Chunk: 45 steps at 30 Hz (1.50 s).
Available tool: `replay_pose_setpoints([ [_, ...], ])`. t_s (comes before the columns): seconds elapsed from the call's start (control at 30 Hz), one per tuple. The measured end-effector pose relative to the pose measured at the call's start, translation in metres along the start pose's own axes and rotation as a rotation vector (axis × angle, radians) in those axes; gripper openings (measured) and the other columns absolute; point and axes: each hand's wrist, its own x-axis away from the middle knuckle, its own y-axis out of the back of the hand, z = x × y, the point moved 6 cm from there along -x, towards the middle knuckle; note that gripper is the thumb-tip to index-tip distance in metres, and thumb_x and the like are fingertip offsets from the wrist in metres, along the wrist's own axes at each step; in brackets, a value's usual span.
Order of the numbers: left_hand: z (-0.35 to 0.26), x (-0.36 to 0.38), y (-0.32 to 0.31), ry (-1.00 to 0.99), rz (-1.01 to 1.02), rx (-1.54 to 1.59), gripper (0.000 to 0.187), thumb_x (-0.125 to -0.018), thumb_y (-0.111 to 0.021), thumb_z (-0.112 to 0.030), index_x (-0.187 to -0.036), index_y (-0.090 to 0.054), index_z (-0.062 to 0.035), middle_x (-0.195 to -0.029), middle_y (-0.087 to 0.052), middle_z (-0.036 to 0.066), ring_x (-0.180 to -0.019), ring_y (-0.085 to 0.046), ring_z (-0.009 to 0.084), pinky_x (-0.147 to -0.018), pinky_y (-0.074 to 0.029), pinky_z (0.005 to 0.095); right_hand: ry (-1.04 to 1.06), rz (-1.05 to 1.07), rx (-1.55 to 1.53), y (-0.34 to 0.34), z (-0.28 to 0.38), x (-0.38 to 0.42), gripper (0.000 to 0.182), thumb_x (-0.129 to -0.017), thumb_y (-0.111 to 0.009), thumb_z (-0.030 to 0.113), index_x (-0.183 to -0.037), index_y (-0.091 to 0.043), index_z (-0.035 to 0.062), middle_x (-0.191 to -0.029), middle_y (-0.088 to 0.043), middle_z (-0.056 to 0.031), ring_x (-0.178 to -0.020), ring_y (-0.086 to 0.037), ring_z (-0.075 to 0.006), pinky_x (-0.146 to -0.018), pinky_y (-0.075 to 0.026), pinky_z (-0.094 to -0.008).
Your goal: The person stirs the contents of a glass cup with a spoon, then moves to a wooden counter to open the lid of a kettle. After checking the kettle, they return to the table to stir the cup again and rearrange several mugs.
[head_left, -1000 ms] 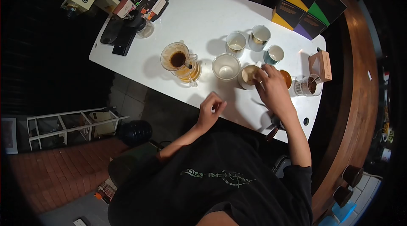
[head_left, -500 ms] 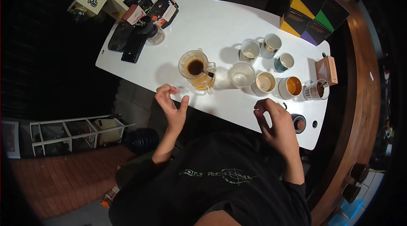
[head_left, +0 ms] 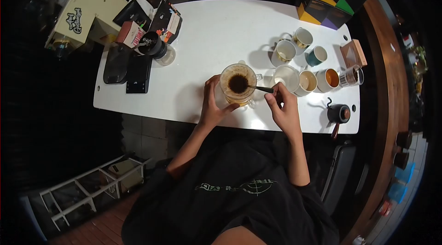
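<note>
The left hand (head_left: 212,104) wraps the side of the dripper (head_left: 237,83), fingers curled against its wall at about 8 o'clock of the rim. The dripper sits on a glass server (head_left: 242,101) holding amber liquid, near the front edge of the white desk (head_left: 207,28); dark wet grounds fill its centre. The right hand (head_left: 282,107) is closed on the handle of a spoon (head_left: 260,89), pinching it at the far end; the spoon lies nearly level, its bowl end reaching into the dripper from 3 o'clock.

At 3 o'clock of the dripper stands a row of cups: a clear glass (head_left: 286,76), a white cup (head_left: 307,82), then a cup of amber liquid (head_left: 331,78). Beyond them, at 1 o'clock, are three more mugs (head_left: 301,45). A black kettle (head_left: 338,113) stands at 4 o'clock, well apart from the right hand. At 10 o'clock lie a grinder (head_left: 152,47) and a dark scale (head_left: 138,74).
</note>
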Motion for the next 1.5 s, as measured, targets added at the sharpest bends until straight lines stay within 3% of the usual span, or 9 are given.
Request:
replay_pose_setpoints([
  [0.17,0.01,-0.007,-0.011,-0.057,0.085,0.078,0.091,-0.074,-0.088,-0.037,-0.144,-0.039,-0.0043,-0.142,-0.041,0.018,-0.135,-0.04,0.0365,-0.111,-0.037,0.0479,0.009,-0.107,0.011,-0.017,0.009,-0.004,0.029,-0.096,-0.068,0.022,-0.083,-0.053,-0.0002,-0.061,-0.048,-0.0061,-0.056,-0.043,-0.0141,-0.054,-0.036,-0.0308],
  [0.33,0.018,-0.003,-0.021,-0.081,0.133,0.075,0.083,-0.076,-0.085,-0.019,-0.144,-0.04,-0.0058,-0.141,-0.041,0.018,-0.134,-0.04,0.0378,-0.109,-0.039,0.0477,0.003,-0.214,0.026,-0.026,0.004,-0.001,0.032,-0.104,-0.052,0.019,-0.081,-0.051,-0.0027,-0.062,-0.045,-0.0068,-0.057,-0.037,-0.0133,-0.053,-0.032,-0.0308],
  [0.63,0.021,-0.006,-0.02,-0.045,0.17,0.075,0.077,-0.076,-0.085,-0.017,-0.141,-0.045,-0.0044,-0.139,-0.042,0.018,-0.132,-0.043,0.0379,-0.108,-0.04,0.0474,-0.029,-0.211,-0.224,-0.022,0.009,0.0,0.039,-0.108,-0.048,0.026,-0.079,-0.048,0.001,-0.063,-0.043,0.0022,-0.062,-0.038,-0.0062,-0.055,-0.032,-0.0268],
  [0.7,0.019,-0.008,-0.018,-0.024,0.184,0.066,0.076,-0.076,-0.084,-0.018,-0.14,-0.046,-0.004,-0.139,-0.042,0.018,-0.132,-0.043,0.0376,-0.108,-0.039,0.0472,-0.005,-0.188,-0.168,-0.017,0.019,0.001,0.032,-0.106,-0.05,0.021,-0.081,-0.05,0.0004,-0.062,-0.044,-0.0012,-0.06,-0.04,-0.0088,-0.054,-0.033,-0.0275],
  [0.77,0.02,-0.007,-0.018,-0.001,0.192,0.059,0.075,-0.076,-0.084,-0.018,-0.14,-0.046,-0.0036,-0.139,-0.042,0.018,-0.132,-0.043,0.0372,-0.108,-0.039,0.047,0.156,-0.152,0.162,-0.015,0.05,0.001,0.022,-0.102,-0.054,0.012,-0.084,-0.052,-0.0006,-0.066,-0.048,-0.0073,-0.057,-0.043,-0.0158,-0.054,-0.036,-0.0305],
  [0.8,0.021,-0.006,-0.018,-0.021,0.192,0.047,0.076,-0.076,-0.084,-0.019,-0.14,-0.047,-0.0029,-0.139,-0.041,0.018,-0.133,-0.043,0.037,-0.109,-0.039,0.0469,0.25,-0.147,0.21,-0.015,0.064,0.001,0.013,-0.097,-0.059,0.006,-0.087,-0.055,-0.0011,-0.074,-0.052,-0.0125,-0.057,-0.049,-0.0257,-0.055,-0.04,-0.0352],
  [0.93,0.026,-0.002,-0.024,-0.042,0.134,0.087,0.077,-0.075,-0.083,-0.019,-0.14,-0.047,0.0,-0.141,-0.04,0.018,-0.133,-0.042,0.0369,-0.11,-0.038,0.0465,0.316,-0.019,0.321,-0.015,0.081,0.001,0.01,-0.092,-0.064,0.005,-0.087,-0.057,0.0001,-0.078,-0.054,-0.0132,-0.063,-0.056,-0.0345,-0.056,-0.044,-0.04],
  [1.2,0.026,0.001,-0.03,-0.046,0.061,0.152,0.074,-0.074,-0.081,-0.014,-0.139,-0.047,0.0007,-0.141,-0.04,0.017,-0.135,-0.04,0.0358,-0.112,-0.037,0.0457,0.306,0.138,0.34,-0.021,0.064,-0.012,0.009,-0.093,-0.064,0.011,-0.09,-0.059,0.0031,-0.08,-0.058,-0.0134,-0.068,-0.06,-0.0365,-0.058,-0.046,-0.0443],
  [1.5,0.03,0.007,-0.033,0.015,0.071,0.188,0.08,-0.076,-0.078,-0.013,-0.145,-0.04,-0.002,-0.142,-0.038,0.018,-0.137,-0.039,0.0352,-0.113,-0.036,0.0446,0.428,0.125,0.458,-0.013,0.077,-0.013,0.013,-0.093,-0.065,0.016,-0.089,-0.059,0.005,-0.078,-0.056,-0.0107,-0.066,-0.061,-0.0335,-0.057,-0.048,-0.0434],
])
